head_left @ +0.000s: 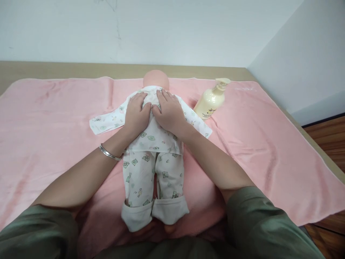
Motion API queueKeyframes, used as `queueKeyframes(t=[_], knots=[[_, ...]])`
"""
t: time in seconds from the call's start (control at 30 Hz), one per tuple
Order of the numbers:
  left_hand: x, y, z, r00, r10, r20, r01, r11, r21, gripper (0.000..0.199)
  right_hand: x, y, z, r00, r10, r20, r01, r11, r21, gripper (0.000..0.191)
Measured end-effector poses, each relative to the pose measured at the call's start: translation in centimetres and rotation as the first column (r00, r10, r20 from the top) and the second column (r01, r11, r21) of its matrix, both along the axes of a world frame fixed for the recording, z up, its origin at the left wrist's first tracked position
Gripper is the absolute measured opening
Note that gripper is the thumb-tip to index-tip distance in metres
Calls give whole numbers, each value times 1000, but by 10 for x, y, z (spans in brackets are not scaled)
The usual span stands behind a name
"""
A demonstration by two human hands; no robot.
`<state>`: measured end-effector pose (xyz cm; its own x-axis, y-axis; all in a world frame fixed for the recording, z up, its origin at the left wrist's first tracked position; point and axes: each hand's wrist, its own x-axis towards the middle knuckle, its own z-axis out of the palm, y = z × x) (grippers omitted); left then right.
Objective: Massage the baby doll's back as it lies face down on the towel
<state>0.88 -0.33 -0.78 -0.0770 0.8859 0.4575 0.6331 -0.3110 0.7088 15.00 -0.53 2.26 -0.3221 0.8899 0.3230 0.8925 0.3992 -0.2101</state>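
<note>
A baby doll [156,78] lies on a pink blanket [54,144], its head toward the wall and its feet toward me. It wears a white printed top [159,142] and matching trousers [140,176] with turned-up cuffs. The back of its bare head shows; no face is visible. My left hand [137,113] rests flat on the left part of the upper back, fingers stretched out. Beside it, my right hand [169,111] lies flat on the right part, fingers slightly apart. The thumbs nearly meet in the middle. Neither hand holds anything.
A cream pump bottle [211,100] stands tilted-looking on the blanket to the right, close to the doll's right-hand sleeve [201,126]. Behind the blanket runs the wooden table edge [81,68] and a white wall [172,32]. Brown wood panels [329,140] show at far right.
</note>
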Motion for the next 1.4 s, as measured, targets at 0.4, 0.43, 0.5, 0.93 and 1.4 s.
queueKeyframes(t=[0.4,0.43,0.5,0.93,1.4], knots=[[2,0,0,1000,15,1,-15,1000,-3,60,0,-2,4,1000,-11,3,11,999,-32,63],[2,0,0,1000,14,3,-14,1000,1,60,0,-2,4,1000,-9,2,9,999,-32,63],[2,0,0,1000,13,3,-13,1000,5,61,1,-1,3,1000,-5,1,5,1000,-30,63],[1,0,0,1000,14,-5,-14,1000,-2,59,0,-3,3,1000,-9,13,10,1000,-29,63],[9,-23,4,931,-106,-350,128,991,40,65,14,15,6,993,-39,-109,35,999,-41,49]])
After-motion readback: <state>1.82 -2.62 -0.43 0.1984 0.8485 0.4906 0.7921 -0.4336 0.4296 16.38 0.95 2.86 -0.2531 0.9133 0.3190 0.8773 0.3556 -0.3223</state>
